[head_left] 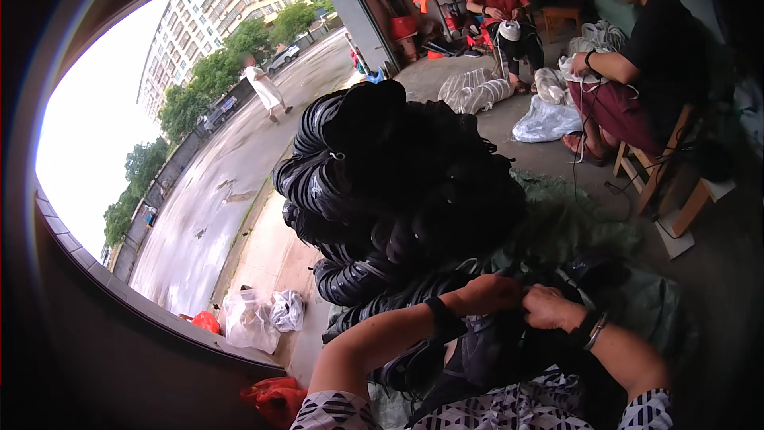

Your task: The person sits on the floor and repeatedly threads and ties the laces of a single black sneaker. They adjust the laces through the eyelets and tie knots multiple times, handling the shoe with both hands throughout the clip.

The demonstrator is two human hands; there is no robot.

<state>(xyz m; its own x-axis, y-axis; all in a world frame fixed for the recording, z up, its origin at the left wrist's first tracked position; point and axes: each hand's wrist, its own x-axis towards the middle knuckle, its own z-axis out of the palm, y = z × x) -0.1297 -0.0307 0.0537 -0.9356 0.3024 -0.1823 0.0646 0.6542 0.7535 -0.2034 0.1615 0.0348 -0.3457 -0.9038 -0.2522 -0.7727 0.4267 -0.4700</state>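
Note:
My left hand (492, 295) and my right hand (547, 307) are close together above my lap, fingers curled in a pinch. Whatever they pinch is too small and dark to make out. Just under them lies a dark fabric piece (481, 346), possibly a shoe upper, partly hidden by my wrists. Directly beyond my hands rises a big pile of nested black curved pieces (318, 183), bundled in rows. Its shaded right side is too dark to read.
Green sheeting (573, 223) spreads right of the pile. A seated person in black (664, 48) and another in red (497, 0) handle pale pieces beyond. White bags (549, 121) lie between them. Plastic bags (251, 318) sit by the doorway at left; outside, someone walks.

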